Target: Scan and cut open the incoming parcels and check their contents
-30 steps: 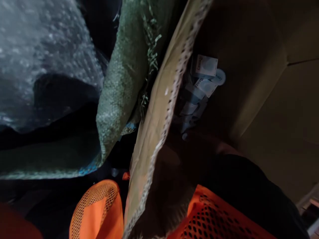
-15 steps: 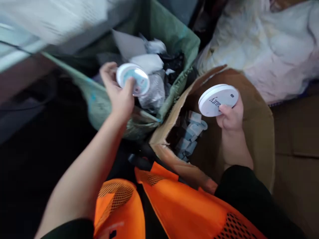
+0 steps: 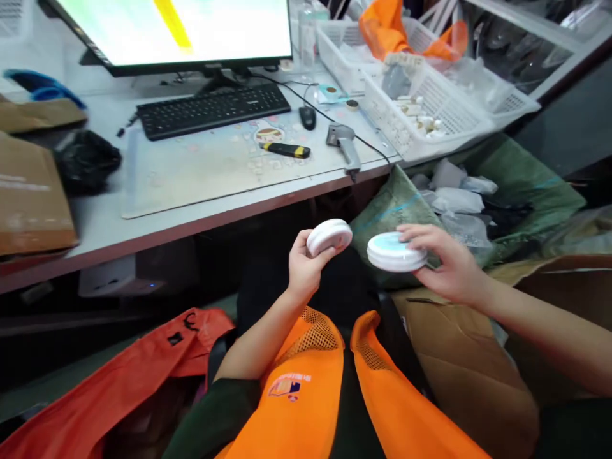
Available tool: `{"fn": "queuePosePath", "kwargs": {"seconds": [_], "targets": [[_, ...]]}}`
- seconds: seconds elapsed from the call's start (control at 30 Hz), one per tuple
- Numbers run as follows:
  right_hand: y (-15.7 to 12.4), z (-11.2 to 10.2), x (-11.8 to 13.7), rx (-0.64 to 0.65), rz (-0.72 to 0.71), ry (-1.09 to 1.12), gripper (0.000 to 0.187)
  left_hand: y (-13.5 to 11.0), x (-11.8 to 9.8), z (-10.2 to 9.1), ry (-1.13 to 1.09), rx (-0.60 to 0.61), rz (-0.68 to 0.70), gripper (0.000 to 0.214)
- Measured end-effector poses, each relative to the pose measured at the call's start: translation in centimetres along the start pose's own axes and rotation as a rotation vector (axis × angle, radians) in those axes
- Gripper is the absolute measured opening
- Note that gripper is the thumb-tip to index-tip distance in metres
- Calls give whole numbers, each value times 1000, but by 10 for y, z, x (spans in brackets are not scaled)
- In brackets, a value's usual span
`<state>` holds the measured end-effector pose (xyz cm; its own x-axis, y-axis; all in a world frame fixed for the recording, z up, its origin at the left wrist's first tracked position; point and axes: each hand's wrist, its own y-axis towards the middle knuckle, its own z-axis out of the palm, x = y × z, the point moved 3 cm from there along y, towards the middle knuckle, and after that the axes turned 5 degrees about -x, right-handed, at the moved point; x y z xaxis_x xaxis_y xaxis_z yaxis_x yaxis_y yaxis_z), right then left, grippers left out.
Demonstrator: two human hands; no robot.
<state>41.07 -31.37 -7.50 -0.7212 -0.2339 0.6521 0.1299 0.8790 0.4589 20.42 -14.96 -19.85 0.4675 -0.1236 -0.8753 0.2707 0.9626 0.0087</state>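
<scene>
My left hand [image 3: 306, 264] grips a round white container [image 3: 329, 234] by its side, thumb on the near face and the disc tilted up. To its right, a second round white container [image 3: 396, 256] with a pale blue top is held nearly level in my right hand [image 3: 444, 258]. My right fingers lie on its top and the thumb is underneath. The two containers are a short gap apart, above my lap and in front of the desk edge. What they contain does not show.
Ahead stands a desk [image 3: 201, 185] with a monitor, keyboard [image 3: 215, 109], mouse [image 3: 307, 117], yellow-black cutter [image 3: 285, 150] and barcode scanner [image 3: 343, 146]. White baskets [image 3: 430, 137] sit at its right end. Right of me are a green sack [image 3: 382, 213] of packaging and a cardboard box [image 3: 459, 344].
The view has swung left from the sack and box to the desk. Both hands, still holding round white containers, have come closer together in front of me, and the containers are turned differently.
</scene>
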Motion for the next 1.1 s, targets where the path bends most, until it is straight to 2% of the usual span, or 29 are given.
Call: {"fn": "queuePosePath", "kwargs": {"seconds": [0.07, 0.1, 0.13, 0.17, 0.23, 0.3, 0.37, 0.43, 0.5, 0.6, 0.73, 0.83, 0.93, 1.1], "targets": [[22, 24, 23, 79, -308, -137, 25, 4, -29, -32, 87, -21, 248, 45], [33, 36, 32, 110, -425, -184, 25, 5, -42, -46, 86, -39, 303, 45], [45, 47, 38, 129, -507, -212, 25, 7, -53, -59, 50, -60, 293, 45], [57, 59, 43, 138, -567, -214, 25, 8, -62, -71, -7, -79, 224, 45], [82, 87, 47, 129, -650, -144, 24, 13, -77, -92, -136, -93, 3, 47], [107, 119, 44, 87, -689, -49, 21, 21, -90, -109, -268, -77, -173, 51], [131, 155, 36, 25, -661, -32, 13, 33, -103, -126, -374, -76, -228, 54], [151, 191, 26, -39, -605, -79, 4, 46, -114, -144, -440, -106, -202, 54], [167, 225, 19, -103, -617, -64, 9, 58, -121, -161, -473, -155, -150, 55], [184, 269, 14, -195, -709, 113, 14, 68, -131, -182, -494, -241, -70, 56], [203, 322, 10, -257, -637, 62, 31, 66, -148, -204, -491, -348, 17, 62], [211, 349, 19, -261, -733, 226, 25, 53, -161, -212, -470, -429, 82, 63], [212, 363, 32, -247, -832, 426, 11, 33, -170, -214, -451, -510, 151, 64], [202, 369, 31, -219, -732, 281, 17, 2, -177, -210, -443, -549, 186, 68]]}}
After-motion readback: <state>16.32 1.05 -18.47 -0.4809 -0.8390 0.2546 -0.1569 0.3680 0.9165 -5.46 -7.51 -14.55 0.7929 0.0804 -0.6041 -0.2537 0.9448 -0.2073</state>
